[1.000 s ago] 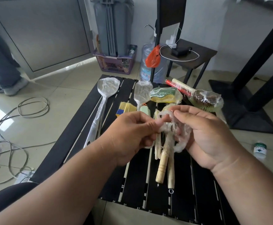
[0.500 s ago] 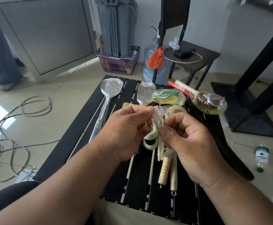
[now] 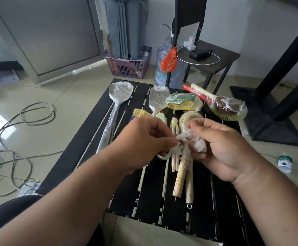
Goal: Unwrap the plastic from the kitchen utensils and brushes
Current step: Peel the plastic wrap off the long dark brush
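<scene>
Clear plastic wrap (image 3: pixel 189 139) bunched up above the black slatted table (image 3: pixel 144 192), pinched from both sides by left hand (image 3: pixel 144 139) and right hand (image 3: pixel 221 148), fingers curled tight on it. Probably balling up wrap just peeled off the wooden brushes (image 3: pixel 182 167) lying below. Next, likely: drop the wad, then pick a wrapped thing like the big spoon (image 3: pixel 116 103).
</scene>
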